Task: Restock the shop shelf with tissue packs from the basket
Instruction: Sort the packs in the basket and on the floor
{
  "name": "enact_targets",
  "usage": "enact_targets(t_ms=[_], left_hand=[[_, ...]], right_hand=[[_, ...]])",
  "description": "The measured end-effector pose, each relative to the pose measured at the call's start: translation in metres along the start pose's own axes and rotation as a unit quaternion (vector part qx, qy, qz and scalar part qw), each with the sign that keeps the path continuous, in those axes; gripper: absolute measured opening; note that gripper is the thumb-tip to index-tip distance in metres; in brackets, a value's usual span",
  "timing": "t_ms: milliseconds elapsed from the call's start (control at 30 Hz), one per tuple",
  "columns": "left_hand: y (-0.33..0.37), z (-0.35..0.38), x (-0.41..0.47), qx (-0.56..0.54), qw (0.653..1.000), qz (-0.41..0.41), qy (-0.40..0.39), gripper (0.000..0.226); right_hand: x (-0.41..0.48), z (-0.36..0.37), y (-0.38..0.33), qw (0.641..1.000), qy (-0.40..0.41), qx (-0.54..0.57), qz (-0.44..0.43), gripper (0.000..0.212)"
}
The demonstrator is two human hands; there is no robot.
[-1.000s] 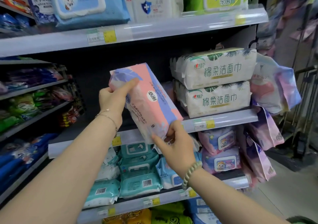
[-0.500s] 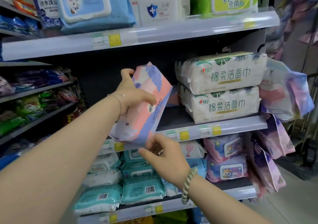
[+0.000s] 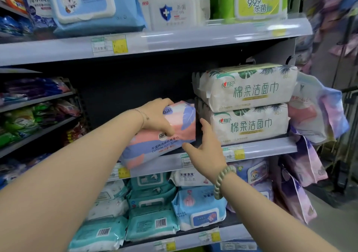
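A pink, white and blue tissue pack (image 3: 174,135) lies lengthwise on the middle shelf (image 3: 271,150), its near end hanging over the shelf's front lip. My left hand (image 3: 157,116) grips the pack from above, thumb on its front face. My right hand (image 3: 205,147) touches the pack's right end with spread fingers, in the gap beside two stacked white packs with green leaf print (image 3: 249,104). The basket is out of view.
The top shelf (image 3: 193,38) carries blue, white and green wipe packs. Teal, white and blue wipe packs (image 3: 153,213) fill the shelf below. Pink and purple bagged packs (image 3: 317,112) hang off the unit's right end. The middle shelf's left part is dark and bare.
The pack has swung from a steep tilt in the air to lying flat on the middle shelf. My left hand moved onto its top; my right hand moved from its lower end to its right end.
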State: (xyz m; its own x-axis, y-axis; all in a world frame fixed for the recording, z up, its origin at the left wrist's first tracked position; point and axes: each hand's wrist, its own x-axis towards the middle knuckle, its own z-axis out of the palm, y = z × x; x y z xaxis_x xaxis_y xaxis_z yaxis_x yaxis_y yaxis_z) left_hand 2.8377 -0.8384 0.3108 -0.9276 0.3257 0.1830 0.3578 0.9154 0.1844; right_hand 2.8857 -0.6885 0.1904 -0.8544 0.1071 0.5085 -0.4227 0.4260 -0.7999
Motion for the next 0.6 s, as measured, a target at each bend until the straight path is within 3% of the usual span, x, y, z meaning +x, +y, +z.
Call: enact_targets(t_ms=[167,267,333,433,500,600], left_hand=[[-0.008,-0.007,-0.004,0.033,0.997,0.012,-0.072,0.102],[-0.024,-0.015,-0.014,0.008,0.995,-0.045,-0.09,0.12],[-0.037,-0.024,-0.02,0.029,0.989,-0.091,-0.117,0.115],[-0.061,-0.034,-0.035,0.042,0.971,-0.148,-0.182,0.117],[-0.079,-0.033,-0.042,-0.041,0.963,-0.194,-0.183,0.115],[-0.09,-0.02,-0.051,-0.205,0.946,-0.223,-0.118,0.103]], right_hand=[[0.018,0.009,-0.005,0.992,-0.039,0.073,0.098,0.091],[0.026,0.015,-0.008,0.983,-0.041,0.111,0.138,0.071],[0.027,0.015,-0.01,0.971,-0.047,0.155,0.176,0.054],[0.027,0.017,-0.009,0.959,-0.05,0.187,0.209,0.049],[0.025,0.021,-0.008,0.958,-0.043,0.191,0.211,0.046],[0.025,0.024,-0.01,0.959,-0.03,0.192,0.209,0.038]])
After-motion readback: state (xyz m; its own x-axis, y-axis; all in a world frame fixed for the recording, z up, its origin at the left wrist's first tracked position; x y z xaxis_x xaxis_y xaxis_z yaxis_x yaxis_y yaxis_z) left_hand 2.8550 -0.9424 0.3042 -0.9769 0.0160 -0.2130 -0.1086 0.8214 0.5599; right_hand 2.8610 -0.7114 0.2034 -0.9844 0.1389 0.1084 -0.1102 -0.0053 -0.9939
